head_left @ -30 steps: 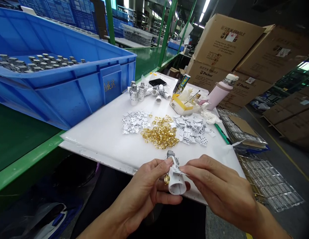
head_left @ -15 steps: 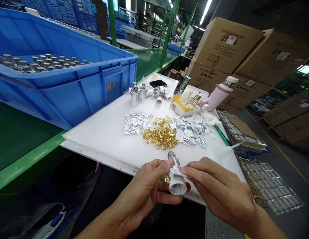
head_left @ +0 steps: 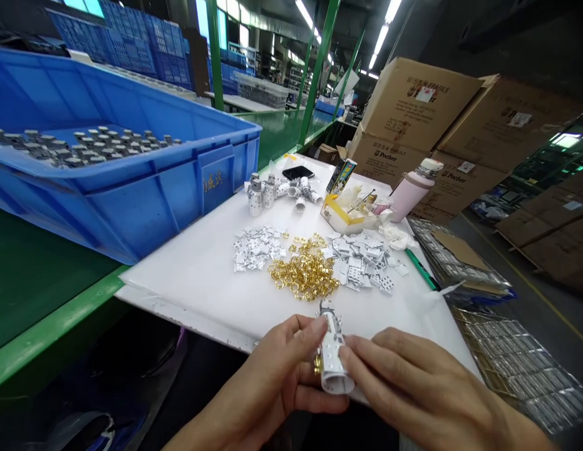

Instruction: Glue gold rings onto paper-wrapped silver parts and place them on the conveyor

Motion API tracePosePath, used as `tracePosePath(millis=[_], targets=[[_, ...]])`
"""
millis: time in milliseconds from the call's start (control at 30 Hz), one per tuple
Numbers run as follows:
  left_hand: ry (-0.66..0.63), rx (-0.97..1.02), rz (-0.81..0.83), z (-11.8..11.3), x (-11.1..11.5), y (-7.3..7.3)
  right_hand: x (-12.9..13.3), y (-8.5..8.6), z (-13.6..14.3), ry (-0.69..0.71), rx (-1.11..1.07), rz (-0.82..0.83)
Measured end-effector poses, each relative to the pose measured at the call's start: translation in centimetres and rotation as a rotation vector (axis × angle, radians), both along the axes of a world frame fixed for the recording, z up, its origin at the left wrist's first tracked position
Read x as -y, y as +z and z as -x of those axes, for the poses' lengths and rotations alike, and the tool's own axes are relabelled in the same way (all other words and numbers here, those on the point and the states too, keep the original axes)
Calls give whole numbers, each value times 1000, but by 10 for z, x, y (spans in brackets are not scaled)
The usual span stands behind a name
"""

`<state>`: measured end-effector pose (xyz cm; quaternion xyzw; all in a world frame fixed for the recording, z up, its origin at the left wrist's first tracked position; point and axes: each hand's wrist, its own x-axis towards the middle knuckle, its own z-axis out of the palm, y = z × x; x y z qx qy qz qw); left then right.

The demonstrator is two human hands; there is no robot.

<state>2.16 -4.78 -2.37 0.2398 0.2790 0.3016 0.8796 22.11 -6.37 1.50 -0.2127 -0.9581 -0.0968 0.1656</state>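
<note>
In my left hand (head_left: 295, 363) is a white plastic tube (head_left: 337, 381) with a grey fitting at its far end, its open end tilted toward me. Gold rings (head_left: 318, 362) show at the tube's left side, by my left fingers. My right hand (head_left: 408, 376) is closed, its thumb and fingertips pinching a small white plate (head_left: 332, 356) with dots against the top of the tube. Just beyond lie a heap of gold rings (head_left: 305, 272), a pile of white plates (head_left: 361, 257) on its right and another plate pile (head_left: 258, 245) on its left.
White tube assemblies (head_left: 256, 200) and a black phone (head_left: 298, 171) sit farther back on the white table (head_left: 188, 275). A yellow-edged tray (head_left: 342, 219), a pink bottle (head_left: 412, 191) and a green pen (head_left: 423, 269) are at right. A blue crate (head_left: 169, 200) of grey parts stands left; cartons (head_left: 413, 119) rise behind.
The white plate has gone from tilted above the tube to lying along it, with my right fingers pressing its side. The whole scene sits lower in view.
</note>
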Motion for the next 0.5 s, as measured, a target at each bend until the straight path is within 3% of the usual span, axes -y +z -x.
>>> tracePosePath(millis=[133,267,333,400,433,500], targets=[[37,63,-21,6,2,-4,-6,16,10,36,106,1],[153,45,44,16,0,-3,-22,23,16,-17,-142,203],[200,15,96,22,-1,0,-46,19,21,-107,-361,289],[240,-7,141,30,-3,4,-83,10,28,-288,-480,332],[253,-12,157,33,-3,5,-104,4,33,-427,-458,389],[276,-10,180,39,-3,7,-148,-12,46,-504,-418,431]])
